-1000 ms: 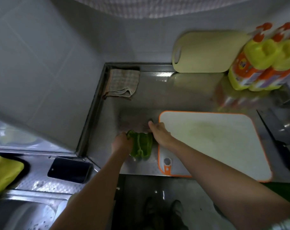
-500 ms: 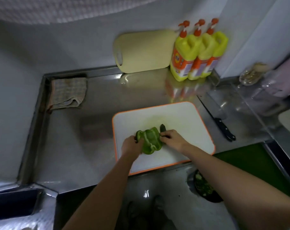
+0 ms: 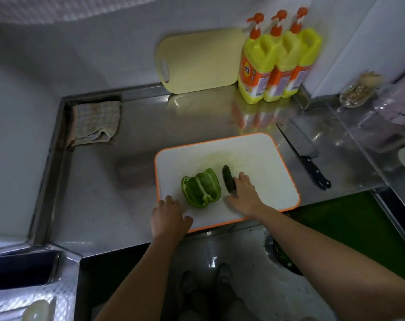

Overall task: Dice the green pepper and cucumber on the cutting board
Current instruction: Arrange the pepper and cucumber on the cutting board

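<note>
Green pepper [image 3: 201,188], cut-side up, and cucumber [image 3: 227,177] pointing away lie on the cutting board [image 3: 254,158]; right hand [image 3: 244,195] loosely touches the cucumber, left hand [image 3: 168,217] rests flat.

The fingers [image 3: 243,179] of the right hand [image 3: 244,195] cover the near right side of the cucumber [image 3: 227,178]. The left hand [image 3: 168,216] hides the near left corner of the cutting board [image 3: 254,163]. The right forearm hides most of a dark bowl [image 3: 283,260] below the tabletop's [image 3: 139,135] front edge. Labels on the yellow bottles [image 3: 280,66] are too blurred to read. At the right edge a clear container [image 3: 359,91], perhaps a jar, is smeared.
</note>
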A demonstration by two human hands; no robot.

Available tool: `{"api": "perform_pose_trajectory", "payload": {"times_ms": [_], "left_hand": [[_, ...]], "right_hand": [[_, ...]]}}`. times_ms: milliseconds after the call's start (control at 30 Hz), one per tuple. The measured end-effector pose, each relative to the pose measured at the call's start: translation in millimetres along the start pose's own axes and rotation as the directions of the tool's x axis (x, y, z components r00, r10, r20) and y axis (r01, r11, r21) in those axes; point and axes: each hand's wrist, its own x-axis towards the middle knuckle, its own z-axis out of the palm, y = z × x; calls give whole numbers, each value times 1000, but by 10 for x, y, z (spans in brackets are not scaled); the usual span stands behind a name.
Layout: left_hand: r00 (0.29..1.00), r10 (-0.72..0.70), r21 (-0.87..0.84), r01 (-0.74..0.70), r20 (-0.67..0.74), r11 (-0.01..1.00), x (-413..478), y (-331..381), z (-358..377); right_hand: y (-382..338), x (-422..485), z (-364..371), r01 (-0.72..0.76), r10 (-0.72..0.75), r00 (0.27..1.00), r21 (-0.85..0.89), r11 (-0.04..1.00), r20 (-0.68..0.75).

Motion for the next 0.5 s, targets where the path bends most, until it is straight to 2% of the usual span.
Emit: {"api": "perform_pose_trajectory", "payload": {"times_ms": [133,200,300,500], "left_hand": [[999,34,73,-31,-33,997,-86,-25,51],[1000,26,93,-26,4,995,-127,-79,67],[994,81,193,-93,71,977,-126,-165,42],[984,161,337,-176,73,925,-124,-215,16]], "right_hand": [[52,-60,35,21,-20,999,36,999,-40],[61,-99,69,40,-39,998,22,999,-53],[54,-119,67,50,-51,998,-28,998,-23],[-16,-112,62,39,-39,999,-84,996,-2]]}}
